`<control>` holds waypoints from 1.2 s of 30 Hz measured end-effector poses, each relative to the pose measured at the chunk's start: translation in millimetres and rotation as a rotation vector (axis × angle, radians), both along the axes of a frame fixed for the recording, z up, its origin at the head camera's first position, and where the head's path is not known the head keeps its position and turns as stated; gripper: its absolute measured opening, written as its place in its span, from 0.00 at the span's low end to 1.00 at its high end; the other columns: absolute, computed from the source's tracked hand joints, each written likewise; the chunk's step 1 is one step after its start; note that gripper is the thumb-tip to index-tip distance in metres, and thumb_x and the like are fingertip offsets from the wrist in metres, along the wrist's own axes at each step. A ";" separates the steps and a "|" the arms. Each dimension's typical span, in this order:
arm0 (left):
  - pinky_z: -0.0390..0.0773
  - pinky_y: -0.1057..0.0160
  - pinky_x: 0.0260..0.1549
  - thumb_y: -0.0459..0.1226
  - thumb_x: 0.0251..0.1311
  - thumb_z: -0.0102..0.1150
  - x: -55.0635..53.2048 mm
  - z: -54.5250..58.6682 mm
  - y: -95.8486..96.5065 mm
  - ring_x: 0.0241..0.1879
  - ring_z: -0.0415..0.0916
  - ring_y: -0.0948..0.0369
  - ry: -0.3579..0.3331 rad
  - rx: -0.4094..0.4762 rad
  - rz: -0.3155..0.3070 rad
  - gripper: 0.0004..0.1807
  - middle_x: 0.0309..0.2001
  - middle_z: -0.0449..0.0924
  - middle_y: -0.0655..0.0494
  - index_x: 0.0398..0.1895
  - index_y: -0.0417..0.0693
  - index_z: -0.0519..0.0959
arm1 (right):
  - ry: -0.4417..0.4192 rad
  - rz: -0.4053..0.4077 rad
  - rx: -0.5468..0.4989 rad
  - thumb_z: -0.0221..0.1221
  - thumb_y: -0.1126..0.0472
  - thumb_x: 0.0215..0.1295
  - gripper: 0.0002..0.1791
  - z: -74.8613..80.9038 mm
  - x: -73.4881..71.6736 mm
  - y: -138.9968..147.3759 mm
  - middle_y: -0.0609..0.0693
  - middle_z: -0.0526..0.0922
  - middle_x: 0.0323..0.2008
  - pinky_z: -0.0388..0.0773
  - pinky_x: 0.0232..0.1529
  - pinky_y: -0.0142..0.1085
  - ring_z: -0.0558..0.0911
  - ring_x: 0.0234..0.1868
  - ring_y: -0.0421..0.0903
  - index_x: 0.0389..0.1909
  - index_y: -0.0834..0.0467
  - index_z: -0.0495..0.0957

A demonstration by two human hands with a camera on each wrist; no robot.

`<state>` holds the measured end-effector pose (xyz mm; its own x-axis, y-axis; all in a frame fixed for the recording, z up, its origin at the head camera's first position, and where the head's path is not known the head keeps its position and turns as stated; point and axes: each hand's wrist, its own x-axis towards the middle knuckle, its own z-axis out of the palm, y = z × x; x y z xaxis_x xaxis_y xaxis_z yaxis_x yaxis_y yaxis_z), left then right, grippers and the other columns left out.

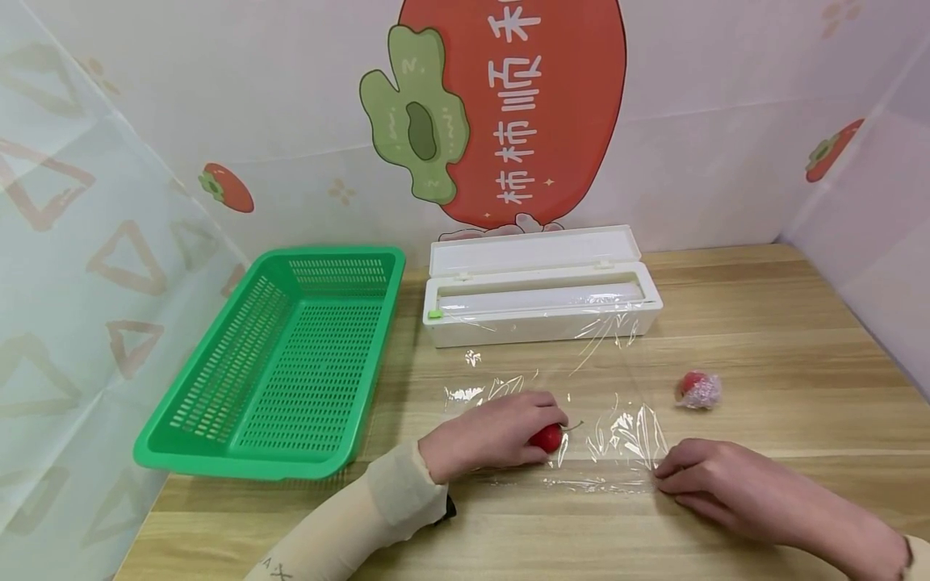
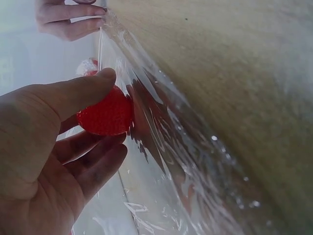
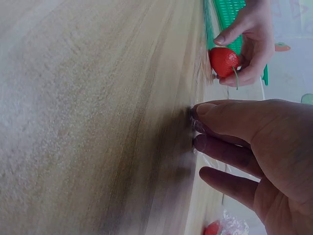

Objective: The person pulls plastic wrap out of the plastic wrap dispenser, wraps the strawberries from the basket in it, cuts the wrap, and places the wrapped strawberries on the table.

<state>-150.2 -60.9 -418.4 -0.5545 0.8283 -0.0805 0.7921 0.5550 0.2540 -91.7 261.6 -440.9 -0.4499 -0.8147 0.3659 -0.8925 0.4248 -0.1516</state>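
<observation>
My left hand (image 1: 501, 433) holds a red strawberry (image 1: 548, 438) between thumb and fingers, low over the plastic wrap (image 1: 603, 428). In the right wrist view the strawberry (image 3: 224, 61) shows a dimpled skin and a thin green stem; in the left wrist view its underside touches or nearly touches the film. The clear wrap lies spread on the table, running out from a roll in the white dispenser box (image 1: 545, 327). At the wrap's near right corner, my right hand (image 1: 715, 488) pinches the film's edge between thumb and fingertips.
A green plastic basket (image 1: 363, 387) stands on the left of the wooden table (image 1: 785, 339). To the right of the film lies a small red fruit wrapped in film (image 1: 701, 390). The dispenser's lid (image 1: 534, 250) is raised at the back, near the printed wall.
</observation>
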 end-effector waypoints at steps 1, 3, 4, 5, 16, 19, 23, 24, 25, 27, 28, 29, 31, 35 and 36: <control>0.75 0.76 0.47 0.42 0.59 0.67 0.1 0.2 -0.4 0.45 0.74 0.69 0.000 0.001 0.005 0.18 0.48 0.77 0.62 0.53 0.55 0.78 | 0.005 0.003 -0.004 0.67 0.56 0.62 0.02 -0.2 -0.4 -0.5 0.35 0.83 0.41 0.75 0.47 0.19 0.82 0.42 0.32 0.35 0.44 0.87; 0.75 0.75 0.47 0.43 0.60 0.66 0.7 0.5 -1.2 0.47 0.75 0.68 -0.002 0.004 0.016 0.20 0.49 0.77 0.61 0.56 0.54 0.78 | 0.018 0.011 -0.013 0.65 0.55 0.64 0.02 -0.6 -1.5 -1.6 0.35 0.83 0.40 0.75 0.45 0.20 0.82 0.41 0.32 0.33 0.44 0.86; 0.75 0.75 0.48 0.43 0.60 0.66 0.8 0.6 -1.6 0.47 0.75 0.68 -0.004 0.007 0.021 0.21 0.50 0.77 0.61 0.57 0.54 0.77 | 0.024 0.015 -0.016 0.63 0.53 0.67 0.05 -0.8 -2.2 -2.2 0.35 0.83 0.39 0.76 0.45 0.21 0.82 0.41 0.32 0.33 0.44 0.86; 0.76 0.75 0.49 0.43 0.60 0.66 0.8 0.8 -2.0 0.48 0.76 0.68 -0.005 0.010 0.025 0.22 0.51 0.78 0.61 0.58 0.54 0.77 | 0.030 0.017 -0.019 0.60 0.52 0.69 0.07 -0.9 -2.8 -2.7 0.35 0.83 0.39 0.76 0.44 0.21 0.81 0.41 0.31 0.32 0.44 0.86; 0.76 0.75 0.47 0.45 0.62 0.65 -0.9 0.9 -6.5 0.45 0.75 0.69 -0.011 0.052 0.028 0.17 0.49 0.78 0.62 0.53 0.56 0.79 | 0.098 0.049 -0.026 0.44 0.48 0.76 0.21 2.1 -7.7 -9.0 0.36 0.83 0.38 0.78 0.40 0.25 0.82 0.39 0.33 0.30 0.43 0.85; 0.75 0.75 0.46 0.44 0.62 0.65 -2.5 0.7 -8.0 0.44 0.74 0.70 -0.024 0.067 0.020 0.14 0.47 0.78 0.63 0.50 0.57 0.80 | 0.145 0.045 -0.036 0.50 0.47 0.75 0.16 6.4 -10.0 -14.7 0.38 0.84 0.39 0.79 0.39 0.29 0.82 0.40 0.36 0.33 0.42 0.85; 0.75 0.76 0.46 0.44 0.61 0.66 -5.1 0.3 -11.1 0.43 0.74 0.71 -0.042 0.087 0.015 0.13 0.46 0.78 0.63 0.49 0.57 0.80 | 0.186 0.068 -0.088 0.59 0.48 0.69 0.09 8.9 -13.3 -33.7 0.38 0.83 0.37 0.78 0.39 0.32 0.82 0.38 0.37 0.34 0.43 0.85; 0.75 0.75 0.46 0.44 0.61 0.66 -5.6 0.2 -11.6 0.43 0.74 0.71 -0.044 0.093 0.013 0.13 0.46 0.78 0.64 0.49 0.57 0.80 | 0.184 0.072 -0.101 0.60 0.49 0.68 0.07 8.6 -13.2 -40.2 0.38 0.83 0.36 0.78 0.39 0.32 0.82 0.37 0.37 0.34 0.43 0.85; 0.75 0.75 0.46 0.44 0.61 0.67 -6.2 0.2 -12.2 0.43 0.74 0.71 -0.045 0.098 0.010 0.13 0.45 0.78 0.64 0.48 0.57 0.80 | 0.177 0.073 -0.106 0.63 0.49 0.65 0.05 8.3 -12.4 -47.1 0.37 0.83 0.36 0.79 0.39 0.32 0.82 0.37 0.36 0.34 0.43 0.85; 0.75 0.75 0.46 0.44 0.61 0.67 -7.1 0.0 -12.8 0.43 0.74 0.71 -0.044 0.104 0.003 0.13 0.45 0.78 0.64 0.48 0.57 0.81 | 0.146 0.079 -0.110 0.70 0.52 0.56 0.06 7.3 -10.3 -60.7 0.38 0.83 0.35 0.79 0.39 0.32 0.83 0.36 0.36 0.35 0.45 0.85; 0.75 0.75 0.46 0.44 0.60 0.67 -7.5 0.0 -12.9 0.43 0.74 0.70 -0.045 0.109 0.000 0.13 0.45 0.78 0.64 0.48 0.57 0.81 | 0.133 0.067 -0.097 0.72 0.53 0.53 0.09 7.5 -8.7 -67.4 0.38 0.83 0.35 0.80 0.38 0.32 0.83 0.36 0.35 0.35 0.45 0.85; 0.75 0.75 0.46 0.44 0.60 0.67 -7.8 -0.2 -13.0 0.43 0.74 0.70 -0.044 0.113 -0.003 0.13 0.45 0.78 0.64 0.48 0.57 0.81 | 0.125 0.055 -0.078 0.72 0.53 0.52 0.11 8.0 -7.2 -73.7 0.38 0.84 0.35 0.80 0.38 0.32 0.83 0.36 0.35 0.37 0.46 0.85; 0.75 0.75 0.46 0.43 0.60 0.68 -8.1 -0.6 -13.3 0.43 0.74 0.70 -0.049 0.119 -0.006 0.14 0.45 0.79 0.64 0.48 0.57 0.81 | 0.118 0.030 -0.037 0.73 0.53 0.50 0.13 8.7 -5.1 -85.4 0.38 0.83 0.35 0.81 0.37 0.32 0.83 0.36 0.35 0.37 0.46 0.84; 0.75 0.75 0.46 0.43 0.60 0.68 -7.7 -1.5 -12.9 0.43 0.75 0.71 -0.069 0.133 -0.002 0.15 0.45 0.80 0.64 0.49 0.56 0.82 | 0.147 0.001 0.024 0.73 0.53 0.49 0.11 8.3 -3.4 -103.0 0.38 0.80 0.30 0.78 0.30 0.31 0.80 0.31 0.36 0.32 0.47 0.82; 0.75 0.76 0.47 0.43 0.60 0.68 -7.4 -1.6 -12.7 0.44 0.75 0.71 -0.075 0.135 0.001 0.15 0.46 0.80 0.64 0.50 0.56 0.82 | 0.161 0.002 0.032 0.72 0.53 0.49 0.11 7.6 -3.4 -106.0 0.38 0.79 0.28 0.77 0.29 0.31 0.79 0.30 0.36 0.30 0.47 0.81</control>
